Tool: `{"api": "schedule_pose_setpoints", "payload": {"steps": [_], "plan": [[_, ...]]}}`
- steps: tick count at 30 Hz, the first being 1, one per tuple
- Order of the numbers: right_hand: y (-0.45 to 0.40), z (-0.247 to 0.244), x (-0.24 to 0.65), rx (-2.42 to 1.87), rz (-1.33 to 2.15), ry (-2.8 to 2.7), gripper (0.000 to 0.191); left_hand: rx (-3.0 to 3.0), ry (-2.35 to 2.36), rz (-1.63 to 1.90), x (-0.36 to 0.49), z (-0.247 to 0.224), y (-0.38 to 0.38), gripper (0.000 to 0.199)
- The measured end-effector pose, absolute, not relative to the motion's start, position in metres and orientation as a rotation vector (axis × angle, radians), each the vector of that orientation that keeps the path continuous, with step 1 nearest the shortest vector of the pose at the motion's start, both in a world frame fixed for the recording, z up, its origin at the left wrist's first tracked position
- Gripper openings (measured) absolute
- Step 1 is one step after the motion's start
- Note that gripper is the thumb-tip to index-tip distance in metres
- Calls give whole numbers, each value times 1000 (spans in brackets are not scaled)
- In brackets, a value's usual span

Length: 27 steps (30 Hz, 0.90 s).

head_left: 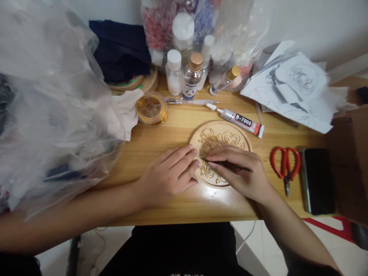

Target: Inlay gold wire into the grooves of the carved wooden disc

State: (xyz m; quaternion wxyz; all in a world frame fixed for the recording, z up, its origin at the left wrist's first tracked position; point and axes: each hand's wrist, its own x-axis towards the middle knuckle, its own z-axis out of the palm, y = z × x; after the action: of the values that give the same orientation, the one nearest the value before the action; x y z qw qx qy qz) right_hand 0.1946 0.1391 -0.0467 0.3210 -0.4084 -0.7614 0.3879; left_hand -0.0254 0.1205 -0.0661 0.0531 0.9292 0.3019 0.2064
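Note:
A round wooden disc (pixel 193 138) lies on the table, with gold wire (pixel 230 138) laid on it in curling flower-like shapes. My right hand (pixel 244 168) is over the disc's right side, closed in a pinch around slim black tweezers (pixel 230 165). Their tip points left, down at the wirework near the disc's left part. My left hand (pixel 175 170) lies flat with fingers stretched out, the fingertips resting on the disc's left edge. Part of the pattern is hidden beneath both hands. Whether the tweezers' tip grips any wire is too small to tell.
Behind the disc lie a B-7000 glue tube (pixel 241 122), a pen (pixel 198 102) and a spool of gold wire (pixel 151 109). Several bottles (pixel 192 76) stand further back. Red-handled pliers (pixel 286 166) and a phone (pixel 317 181) are at right; a plastic bag (pixel 57 115) bulges at left.

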Motion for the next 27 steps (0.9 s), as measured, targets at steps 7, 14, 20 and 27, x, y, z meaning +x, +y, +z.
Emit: {"api": "schedule_pose_setpoints", "payload": {"steps": [7, 14, 20, 27], "plan": [[135, -43, 190, -1164, 1015, -1954, 11, 2856, 946, 616, -24, -66, 121, 37], [128, -43, 186, -1243, 987, -1930, 11, 2842, 949, 585, -25, -64, 121, 37], [129, -42, 188, -1229, 987, -1938, 12, 2868, 940, 606, -24, -64, 121, 36], [136, -47, 193, -1058, 1010, -2018, 19, 2922, 945, 630, -24, -66, 121, 31]]}}
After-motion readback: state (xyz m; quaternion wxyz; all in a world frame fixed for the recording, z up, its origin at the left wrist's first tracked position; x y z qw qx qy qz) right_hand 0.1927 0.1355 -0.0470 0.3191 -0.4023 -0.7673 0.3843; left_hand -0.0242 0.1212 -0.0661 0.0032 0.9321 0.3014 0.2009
